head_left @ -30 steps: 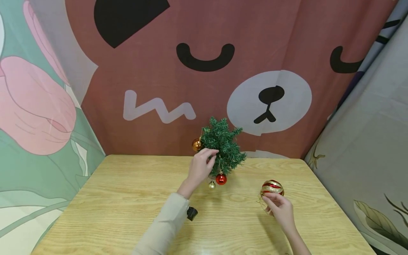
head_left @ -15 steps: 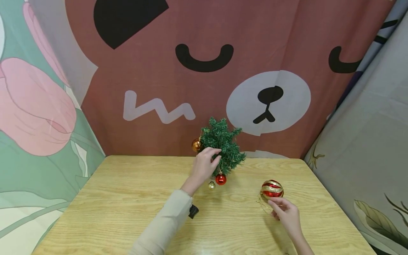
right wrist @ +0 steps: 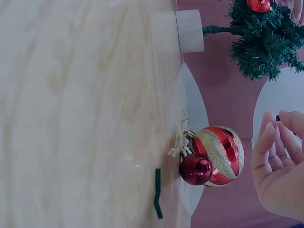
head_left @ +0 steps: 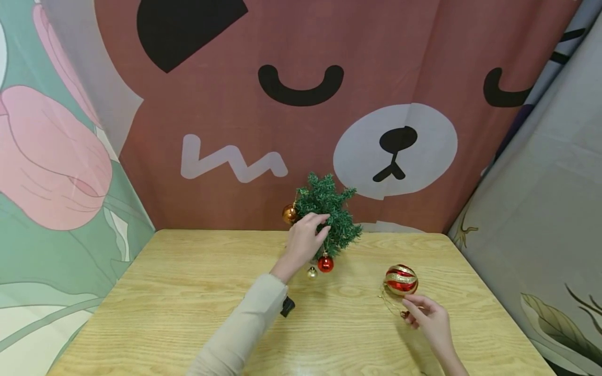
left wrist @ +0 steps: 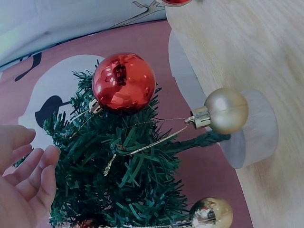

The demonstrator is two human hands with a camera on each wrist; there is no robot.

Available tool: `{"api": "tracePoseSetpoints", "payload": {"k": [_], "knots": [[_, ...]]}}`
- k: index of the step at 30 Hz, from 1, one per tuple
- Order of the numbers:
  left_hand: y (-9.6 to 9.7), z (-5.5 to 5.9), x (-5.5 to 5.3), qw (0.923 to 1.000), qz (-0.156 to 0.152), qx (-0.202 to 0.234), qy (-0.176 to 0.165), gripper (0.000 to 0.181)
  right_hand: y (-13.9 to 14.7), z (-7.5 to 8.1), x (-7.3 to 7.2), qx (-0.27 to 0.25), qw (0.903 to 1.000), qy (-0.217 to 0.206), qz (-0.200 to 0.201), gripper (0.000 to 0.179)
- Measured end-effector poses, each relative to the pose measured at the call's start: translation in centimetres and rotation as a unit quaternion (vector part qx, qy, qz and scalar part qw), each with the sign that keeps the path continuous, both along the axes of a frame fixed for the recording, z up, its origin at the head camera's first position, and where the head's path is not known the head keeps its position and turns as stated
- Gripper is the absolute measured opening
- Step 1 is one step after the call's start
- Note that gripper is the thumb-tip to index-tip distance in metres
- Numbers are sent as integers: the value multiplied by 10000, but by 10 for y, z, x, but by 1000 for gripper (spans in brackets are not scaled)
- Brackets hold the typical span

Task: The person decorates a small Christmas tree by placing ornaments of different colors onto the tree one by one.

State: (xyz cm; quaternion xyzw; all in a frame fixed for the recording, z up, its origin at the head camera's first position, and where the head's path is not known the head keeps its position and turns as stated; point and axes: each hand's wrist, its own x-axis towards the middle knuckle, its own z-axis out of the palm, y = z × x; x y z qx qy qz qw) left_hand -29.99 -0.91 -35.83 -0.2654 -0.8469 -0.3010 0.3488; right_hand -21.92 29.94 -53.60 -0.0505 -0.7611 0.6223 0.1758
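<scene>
My left hand [head_left: 304, 241] is at the left side of a small artificial Christmas tree [head_left: 342, 225], fingers loosely bent. In the left wrist view nothing sits between those fingers, which are close to the green needles. On the tree hang a shiny red ball [left wrist: 124, 83], a matte gold ball [left wrist: 226, 110] and an amber ball [head_left: 290, 213]. My right hand [head_left: 433, 319] hovers beside a red ball with gold glitter stripes [head_left: 401, 280] and a smaller dark red ball [right wrist: 195, 169]. Its relaxed fingers hold nothing and are apart from both balls in the right wrist view.
The tree's pale round base [right wrist: 191, 31] stands near the back of the wooden table [head_left: 197, 292]. A printed bear curtain [head_left: 226, 104] hangs just behind the table's rear edge. Another shiny gold ball [left wrist: 212, 213] hangs low in the left wrist view. A short green strip [right wrist: 157, 194] lies on the tabletop.
My right hand has drawn back from the striped ball, down and to the right, baring the small dark red ball. My left hand has shifted slightly right and up along the tree.
</scene>
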Motion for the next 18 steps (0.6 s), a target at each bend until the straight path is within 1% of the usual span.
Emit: {"api": "tracePoseSetpoints", "payload": {"k": [2,5,7,9,11,14,16,18], "knots": [[1,1,0,10000,10,-45,-35,25,2,1,2,-117,9999,-16,103,37],[2,2,0,9999,35,-89,-125,27,4,6,6,-427,9980,117,454,26],[2,2,-1,9998,22,-136,-165,28,3,12,10,-504,9968,157,596,19],[3,3,-1,9997,7,-169,-182,28,3,15,13,-531,9969,70,584,19],[3,4,-2,9996,10,-207,-179,28,4,15,14,-415,9982,-179,388,26],[4,5,-2,9995,47,-232,-191,28,7,12,15,-439,9978,-486,106,48],[5,5,-3,9993,80,-266,-230,29,9,10,16,-468,9974,-548,42,57],[5,5,-3,9990,92,-316,-298,30,11,9,16,-525,9971,-549,23,61]]}}
